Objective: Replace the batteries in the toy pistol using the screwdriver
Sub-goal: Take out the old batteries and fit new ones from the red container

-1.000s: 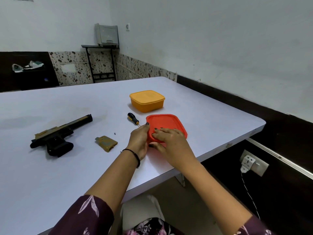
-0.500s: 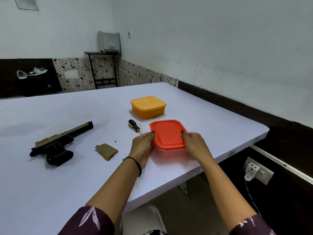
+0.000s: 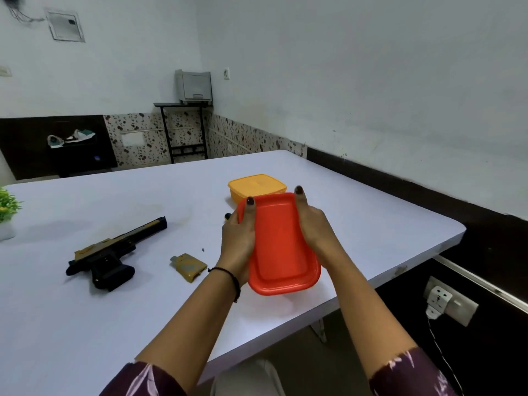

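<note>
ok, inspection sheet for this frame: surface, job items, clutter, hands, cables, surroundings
Surface: white table, a few scuffs.
Job's things: toy pistol lying flat; olive cover off beside it; screwdriver mostly hidden behind left hand.
Clutter: orange box lidded; plant at left edge.
Hands: left hand and right hand hold red box lifted, tilted.
Cables: plug and cord at wall socket.
Surroundings: printer on stand.

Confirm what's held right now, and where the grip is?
Red box, held by both hands: left hand and right hand on its opposite long sides, thumbs over the lid.
</note>
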